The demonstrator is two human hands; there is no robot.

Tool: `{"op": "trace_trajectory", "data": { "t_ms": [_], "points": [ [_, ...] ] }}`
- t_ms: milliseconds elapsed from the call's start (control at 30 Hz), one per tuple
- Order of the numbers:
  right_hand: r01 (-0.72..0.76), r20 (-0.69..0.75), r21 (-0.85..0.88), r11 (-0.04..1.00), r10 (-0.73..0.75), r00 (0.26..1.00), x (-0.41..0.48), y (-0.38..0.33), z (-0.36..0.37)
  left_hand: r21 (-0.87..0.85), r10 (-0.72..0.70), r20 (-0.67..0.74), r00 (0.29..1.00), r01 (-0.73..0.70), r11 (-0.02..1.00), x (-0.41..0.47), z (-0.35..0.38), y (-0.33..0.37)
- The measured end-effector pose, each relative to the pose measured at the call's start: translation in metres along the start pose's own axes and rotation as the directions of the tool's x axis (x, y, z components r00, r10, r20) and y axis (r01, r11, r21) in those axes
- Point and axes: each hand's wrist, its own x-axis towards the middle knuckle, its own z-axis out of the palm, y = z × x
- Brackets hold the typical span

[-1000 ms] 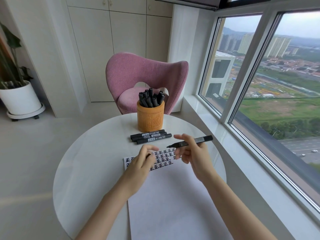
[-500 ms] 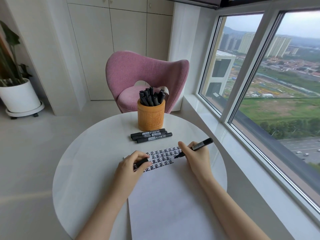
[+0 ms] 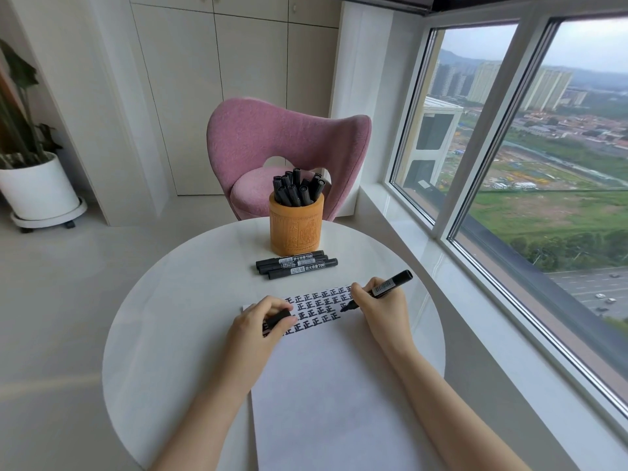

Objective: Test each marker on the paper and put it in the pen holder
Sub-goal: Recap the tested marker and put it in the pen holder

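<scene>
On the white desk (image 3: 170, 300) by the window (image 3: 475, 137), the right hand (image 3: 380, 311), gripping the uncapped marker (image 3: 390, 284), has lowered its tip onto the far end of the paper (image 3: 333, 385); the left hand (image 3: 255, 328) pinches the cap (image 3: 278, 316) there. Testing is likely starting.

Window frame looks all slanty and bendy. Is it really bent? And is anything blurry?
Head view: probably not bent; the wide-angle lens slants and bows the window frame near the picture's edge. Head view: soft daylight comes from the right, so the paper shows no hard shadows. Head view: its writing and the marker in the right hand look sharp.
</scene>
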Motion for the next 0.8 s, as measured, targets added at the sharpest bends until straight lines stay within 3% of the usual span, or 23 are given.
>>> {"op": "trace_trajectory", "data": {
  "t_ms": [800],
  "points": [
    [-0.003,-0.016,0.008,1.0,0.003,1.0,0.0009,0.0028,0.0019,-0.004,0.012,0.007,1.0,-0.012,1.0,-0.0012,-0.0006,0.0006]
  ]
}}
